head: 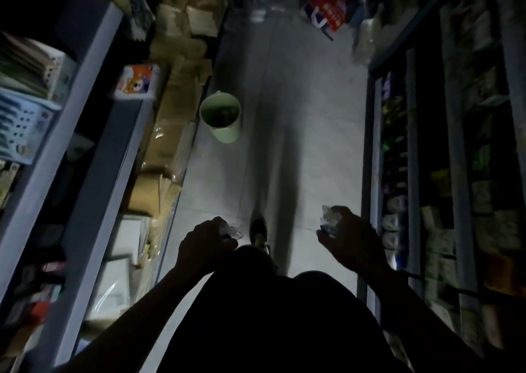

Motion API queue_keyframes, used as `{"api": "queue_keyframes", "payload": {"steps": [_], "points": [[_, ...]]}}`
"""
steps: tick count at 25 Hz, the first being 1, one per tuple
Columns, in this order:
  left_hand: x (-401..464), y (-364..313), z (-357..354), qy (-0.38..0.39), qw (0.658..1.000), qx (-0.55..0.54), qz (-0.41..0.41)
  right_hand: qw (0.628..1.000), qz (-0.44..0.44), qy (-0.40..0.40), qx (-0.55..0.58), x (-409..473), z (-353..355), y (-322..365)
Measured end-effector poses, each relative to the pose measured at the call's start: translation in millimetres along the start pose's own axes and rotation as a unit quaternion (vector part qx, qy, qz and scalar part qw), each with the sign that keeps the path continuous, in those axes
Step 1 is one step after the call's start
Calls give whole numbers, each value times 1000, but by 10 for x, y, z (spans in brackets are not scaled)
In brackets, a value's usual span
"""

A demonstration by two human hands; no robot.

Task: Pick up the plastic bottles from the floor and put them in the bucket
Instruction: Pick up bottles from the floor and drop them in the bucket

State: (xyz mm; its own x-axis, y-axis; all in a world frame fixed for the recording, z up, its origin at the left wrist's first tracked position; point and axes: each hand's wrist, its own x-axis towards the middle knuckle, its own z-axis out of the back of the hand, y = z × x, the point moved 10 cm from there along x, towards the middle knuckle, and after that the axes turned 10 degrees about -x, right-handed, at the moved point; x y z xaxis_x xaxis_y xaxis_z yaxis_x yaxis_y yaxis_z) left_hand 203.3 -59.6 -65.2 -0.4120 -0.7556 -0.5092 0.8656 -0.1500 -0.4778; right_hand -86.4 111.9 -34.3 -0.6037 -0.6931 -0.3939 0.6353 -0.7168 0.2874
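Note:
A pale green bucket [221, 117] stands on the floor by the left shelving, well ahead of both hands; something dark lies inside it. My left hand [203, 246] grips a crumpled clear plastic bottle [234, 231] with a blue cap, of which only the end shows past the fingers. My right hand [348, 238] grips another crushed clear plastic bottle [330, 219], held at about waist height. Both hands hang over the aisle floor, on either side of my foot [258, 230].
A narrow dim aisle of grey floor tiles [299, 102] runs forward. Shelves and stacked cardboard boxes [173, 110] line the left, a metal rack [378, 144] of goods the right. A red and white bag [327, 8] and clear bottles [367, 39] lie at the far end.

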Motion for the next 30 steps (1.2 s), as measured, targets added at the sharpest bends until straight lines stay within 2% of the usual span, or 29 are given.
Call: {"api": "queue_keyframes", "payload": {"steps": [5, 11, 16, 20, 23, 25, 30], "points": [[1059, -714, 510, 7, 999, 17, -46, 999, -49, 8, 12, 585, 208, -72], [2197, -1532, 786, 10, 994, 50, -99, 996, -71, 19, 56, 1379, 428, -350], [2912, -2027, 804, 24, 996, 55, -62, 993, -97, 6, 62, 2555, 876, -456], [3216, -2195, 843, 34, 998, 42, -25, 998, -30, 30, 44, 3577, 1225, -159], [3361, -2168, 943, 36, 999, -8, 10, 997, 59, 47, 8, 4228, 1425, 275], [3449, -2016, 1073, 12, 998, -38, 58, 992, 108, 62, -16, 4604, 1481, 604], [3753, -1656, 1403, -66, 979, -132, 143, 977, 165, 128, -32, 5331, 1418, 1454]]}}
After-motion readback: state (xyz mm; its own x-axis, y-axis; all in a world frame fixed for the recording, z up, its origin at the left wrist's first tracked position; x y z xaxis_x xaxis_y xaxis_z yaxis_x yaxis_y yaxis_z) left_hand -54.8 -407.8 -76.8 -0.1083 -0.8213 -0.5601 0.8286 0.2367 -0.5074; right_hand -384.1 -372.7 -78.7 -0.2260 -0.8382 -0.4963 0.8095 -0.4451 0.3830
